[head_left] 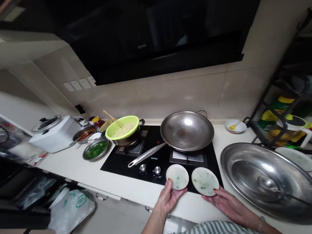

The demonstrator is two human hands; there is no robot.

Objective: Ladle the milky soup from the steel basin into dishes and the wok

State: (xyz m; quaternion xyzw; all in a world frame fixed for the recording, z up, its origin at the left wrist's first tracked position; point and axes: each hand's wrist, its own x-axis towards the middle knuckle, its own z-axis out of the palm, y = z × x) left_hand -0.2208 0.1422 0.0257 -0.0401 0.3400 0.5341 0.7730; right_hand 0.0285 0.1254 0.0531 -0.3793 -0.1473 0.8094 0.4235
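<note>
My left hand (169,197) is closed on the rim of a small bowl (177,177) of pale whitish liquid with dark specks. A similar bowl (205,182), with some green bits in it, is gripped by my right hand (226,202). The two bowls are side by side, slightly apart, over the front edge of the black gas stove (113,164). Behind them a steel wok (187,130) sits on the right burner, its handle pointing left. On the left burner stands a dark pot (128,140), topped by a lime-green basket (136,122) of pale noodles with chopsticks.
A large steel basin (239,167) with a ladle is at the right, near more filled bowls (295,158). Left of the stove are a dish of green leaves (95,149) and a white appliance (56,136). A black range hood (153,23) hangs overhead.
</note>
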